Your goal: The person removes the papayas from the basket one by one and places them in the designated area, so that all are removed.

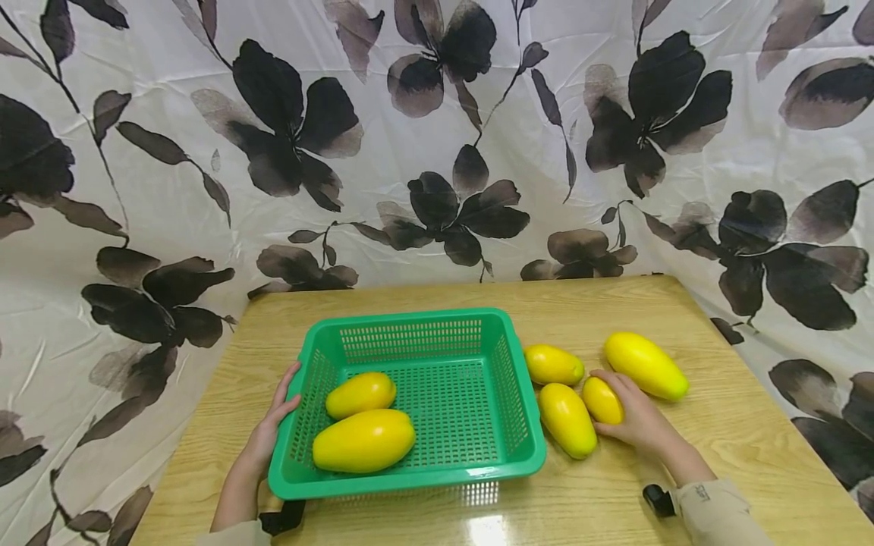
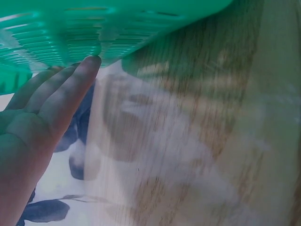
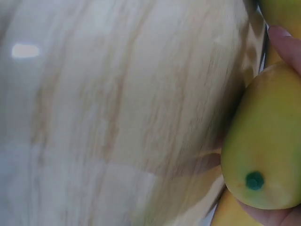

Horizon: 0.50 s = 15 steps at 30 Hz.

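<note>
A green plastic basket (image 1: 437,481) holds two yellow papaya-like fruits, a smaller one (image 1: 360,394) behind a larger one (image 1: 364,441). My left hand (image 1: 268,432) is at the basket's left side, thumb at the rim. In the left wrist view its straight fingers (image 2: 70,96) lie against the slotted outer wall. To the right of the basket, my right hand (image 1: 635,413) grips a small yellow papaya-like fruit (image 1: 602,400) with thumb and fingers on opposite sides. Its green stem end faces the right wrist camera on the held fruit (image 3: 263,141).
Around the right hand lie other yellow fruits: one behind the basket's right side (image 1: 553,365), one close in front (image 1: 568,421), and a large green-tipped one (image 1: 646,365) behind the hand. A wooden table (image 1: 546,516) carries everything. Floral cloth (image 1: 437,136) hangs behind it.
</note>
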Available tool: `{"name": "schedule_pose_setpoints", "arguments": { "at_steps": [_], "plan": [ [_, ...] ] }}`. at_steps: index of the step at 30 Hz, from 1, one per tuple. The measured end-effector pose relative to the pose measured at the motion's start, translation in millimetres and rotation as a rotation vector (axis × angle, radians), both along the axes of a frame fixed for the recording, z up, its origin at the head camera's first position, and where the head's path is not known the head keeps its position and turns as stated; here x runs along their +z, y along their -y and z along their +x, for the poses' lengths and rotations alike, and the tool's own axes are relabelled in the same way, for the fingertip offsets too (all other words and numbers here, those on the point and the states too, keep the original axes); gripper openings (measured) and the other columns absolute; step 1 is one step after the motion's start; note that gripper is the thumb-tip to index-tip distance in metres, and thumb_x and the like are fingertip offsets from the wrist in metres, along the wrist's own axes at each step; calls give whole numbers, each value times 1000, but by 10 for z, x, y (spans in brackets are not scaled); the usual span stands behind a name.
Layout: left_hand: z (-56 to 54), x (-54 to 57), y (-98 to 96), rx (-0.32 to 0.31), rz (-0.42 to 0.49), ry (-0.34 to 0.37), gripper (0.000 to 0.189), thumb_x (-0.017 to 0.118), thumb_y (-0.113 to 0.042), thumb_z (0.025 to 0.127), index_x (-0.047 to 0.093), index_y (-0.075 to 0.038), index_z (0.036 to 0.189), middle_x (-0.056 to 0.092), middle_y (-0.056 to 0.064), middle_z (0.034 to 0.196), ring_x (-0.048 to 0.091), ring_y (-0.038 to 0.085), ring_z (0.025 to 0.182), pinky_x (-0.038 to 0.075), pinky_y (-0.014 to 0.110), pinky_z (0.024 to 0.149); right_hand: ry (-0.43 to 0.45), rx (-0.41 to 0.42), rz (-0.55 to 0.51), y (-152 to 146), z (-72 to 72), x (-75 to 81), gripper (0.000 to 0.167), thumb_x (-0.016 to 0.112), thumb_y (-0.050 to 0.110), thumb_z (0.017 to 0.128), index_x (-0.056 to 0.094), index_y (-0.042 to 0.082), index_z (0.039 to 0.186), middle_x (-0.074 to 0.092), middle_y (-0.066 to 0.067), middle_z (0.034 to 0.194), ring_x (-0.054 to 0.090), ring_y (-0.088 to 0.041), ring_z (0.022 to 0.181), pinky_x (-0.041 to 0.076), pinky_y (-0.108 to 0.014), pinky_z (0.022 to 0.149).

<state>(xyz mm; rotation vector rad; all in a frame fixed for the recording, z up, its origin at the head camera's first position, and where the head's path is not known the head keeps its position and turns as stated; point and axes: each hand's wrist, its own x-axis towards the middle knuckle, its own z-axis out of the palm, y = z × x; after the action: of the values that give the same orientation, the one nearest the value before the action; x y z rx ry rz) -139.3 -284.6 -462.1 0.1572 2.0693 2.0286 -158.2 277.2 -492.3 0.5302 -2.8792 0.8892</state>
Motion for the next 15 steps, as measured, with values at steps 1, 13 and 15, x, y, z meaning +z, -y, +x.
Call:
{"name": "schedule_pose_setpoints", "arguments": {
  "at_steps": [1,13,15],
  "plan": [
    [0,-2,0,0,-1,-1,53,22,-29,102,-4,-31,147,-19,7,150,2,35,132,37,16,84,2,-3,-5,-3,-7,-3,79,81,17,67,39,5,134,42,-21,126,40,-40,115,32,-58,90],
    [-14,-20,8,-2,-14,-12,52,21,-28,102,-4,-31,147,-18,9,150,2,36,132,37,16,84,45,-14,0,-34,-17,39,92,82,24,66,31,10,142,36,-26,131,37,-45,117,31,-62,89],
    [-17,-21,6,-3,-15,-16,52,21,-28,102,-4,-30,147,-17,9,150,2,36,132,36,16,84,47,-18,8,-38,-11,80,94,82,29,66,31,11,142,36,-27,133,36,-46,117,30,-63,88]
  ]
}}
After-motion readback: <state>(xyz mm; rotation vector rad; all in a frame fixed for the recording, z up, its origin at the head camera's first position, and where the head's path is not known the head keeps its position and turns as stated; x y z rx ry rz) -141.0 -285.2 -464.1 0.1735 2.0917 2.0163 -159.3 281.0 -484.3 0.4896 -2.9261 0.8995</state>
